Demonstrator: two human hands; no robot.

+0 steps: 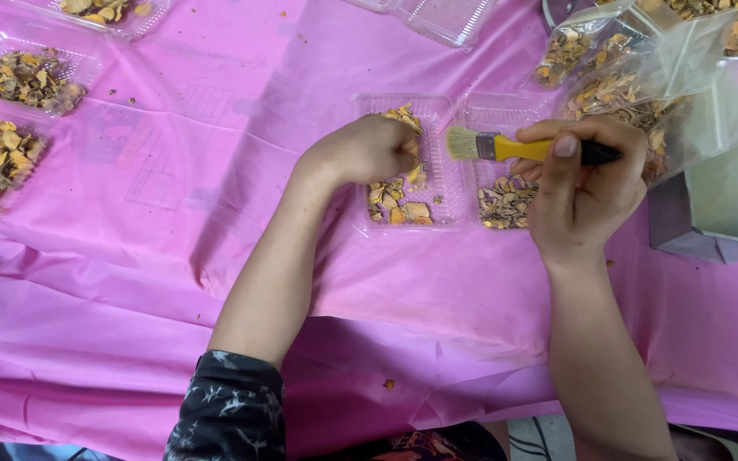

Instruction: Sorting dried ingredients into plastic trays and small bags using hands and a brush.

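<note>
Your right hand [587,183] has its grip clamped on the yellow-handled brush [518,148]; your left hand [367,149], grip pinched together, touches dried pieces [399,201] beside the bristles.

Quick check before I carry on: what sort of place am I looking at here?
Probably a small hand-packing table for dried plant pieces. A pink plastic sheet covers it, clear plastic trays hold portions, and the right hand holds a yellow-handled brush over an open tray.
</note>
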